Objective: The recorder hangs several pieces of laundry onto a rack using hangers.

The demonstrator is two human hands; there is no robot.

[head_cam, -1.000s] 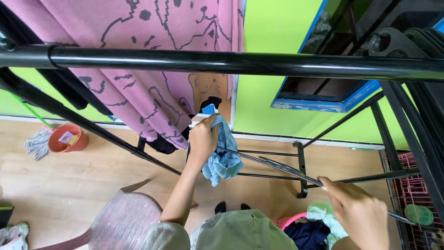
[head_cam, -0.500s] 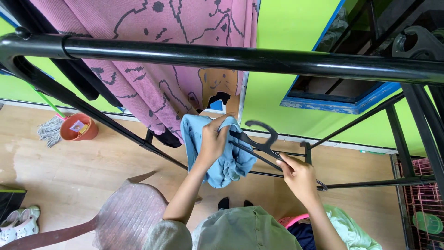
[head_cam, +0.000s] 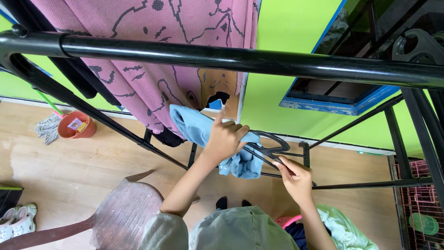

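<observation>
While we look down past our pale green shirt [head_cam: 240,229], the nearest things are a brown plastic chair [head_cam: 122,215] at the near left and a pink basket [head_cam: 289,221] of clothes at the near right. Just beyond, our right hand [head_cam: 296,178] is closed around the lower bar of a black plastic hanger [head_cam: 270,148], whose hook points to the right. Our left hand [head_cam: 226,139] is clamped on a light blue garment [head_cam: 208,139], bunching it against the hanger's left shoulder; part of the cloth hangs below the hand and part spreads up to the left.

We judge the garment to be light, soft and floppy, so it is best gripped at an edge or opening, where the cloth can be spread. The hanger looks thin, stiff and light, and holding it at the bar or neck should keep it steady.

Farther off, on the wooden floor at the far left, stands an orange bucket [head_cam: 76,126] with a mop [head_cam: 48,127]. Highest in view, 1 thick black rail [head_cam: 240,58] of the drying rack crosses the scene, with a pink patterned cloth [head_cam: 152,78] draped behind it against the green wall [head_cam: 286,28].
</observation>
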